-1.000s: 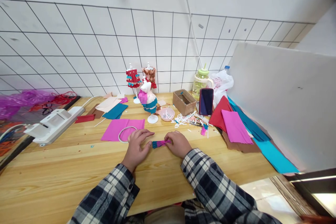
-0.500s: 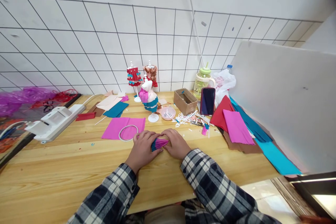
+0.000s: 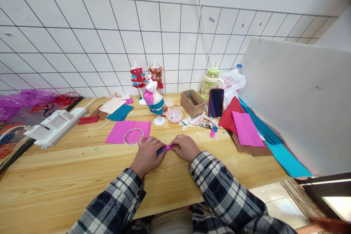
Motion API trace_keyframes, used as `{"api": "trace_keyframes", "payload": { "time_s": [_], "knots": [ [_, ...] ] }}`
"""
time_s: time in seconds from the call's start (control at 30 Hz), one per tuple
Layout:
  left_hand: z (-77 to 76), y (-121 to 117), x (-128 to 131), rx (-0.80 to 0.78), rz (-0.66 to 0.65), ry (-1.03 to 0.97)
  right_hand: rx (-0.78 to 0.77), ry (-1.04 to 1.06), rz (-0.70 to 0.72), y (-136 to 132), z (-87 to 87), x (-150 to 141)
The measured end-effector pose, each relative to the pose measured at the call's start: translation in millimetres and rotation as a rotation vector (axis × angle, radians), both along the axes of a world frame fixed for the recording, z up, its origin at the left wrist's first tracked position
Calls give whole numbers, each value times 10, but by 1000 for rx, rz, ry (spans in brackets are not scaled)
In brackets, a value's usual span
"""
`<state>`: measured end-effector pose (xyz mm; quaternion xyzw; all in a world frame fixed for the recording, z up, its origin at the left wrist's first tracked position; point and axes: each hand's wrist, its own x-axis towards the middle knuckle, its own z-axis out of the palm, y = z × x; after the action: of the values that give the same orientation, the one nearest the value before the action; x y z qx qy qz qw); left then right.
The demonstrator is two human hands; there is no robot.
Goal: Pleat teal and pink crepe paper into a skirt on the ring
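Between my hands is a piece of pleated crepe paper (image 3: 168, 147), magenta with a blue part at its left end. My left hand (image 3: 148, 154) is closed over the blue end and hides much of it. With fingertips pinched, my right hand (image 3: 185, 147) grips the magenta end. Just beyond my left hand, a silvery ring (image 3: 125, 140) lies on a flat magenta paper sheet (image 3: 113, 134). Farther back stands a small dress form (image 3: 155, 104) on a white base, dressed in white, magenta and blue paper.
Two more dressed forms, one red (image 3: 138, 79) and one brown (image 3: 155, 73), stand by the wall. A cardboard box (image 3: 192, 109), pink dish (image 3: 179, 120), propped phone (image 3: 216, 103) and green-lidded bottle (image 3: 208, 87) sit behind paper scraps. Left is a power strip (image 3: 71, 121); right, coloured paper (image 3: 248, 129).
The pleated paper was fanned wider between my hands and is now pressed into a narrow strip. My right fingers have closed to a pinch on its end. The view has shifted slightly.
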<state>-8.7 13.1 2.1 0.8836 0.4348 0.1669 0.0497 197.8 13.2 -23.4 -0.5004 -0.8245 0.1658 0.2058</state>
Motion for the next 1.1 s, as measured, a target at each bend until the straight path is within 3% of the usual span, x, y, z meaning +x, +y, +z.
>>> {"api": "trace_keyframes", "payload": {
  "time_s": [0.2, 0.6, 0.77, 1.1],
  "knots": [
    [-14, 8, 13, 13, 8, 17, 57, -18, -18, -47, 79, -16],
    [-77, 93, -27, -51, 32, -24, -29, 20, -34, 23, -9, 23],
    [-123, 139, -33, -123, 72, -57, -107, 123, -131, 33, 1, 1],
    [-119, 141, 81, -108, 177, -37, -156, 42, -211, 69, 21, -17]
  ]
}}
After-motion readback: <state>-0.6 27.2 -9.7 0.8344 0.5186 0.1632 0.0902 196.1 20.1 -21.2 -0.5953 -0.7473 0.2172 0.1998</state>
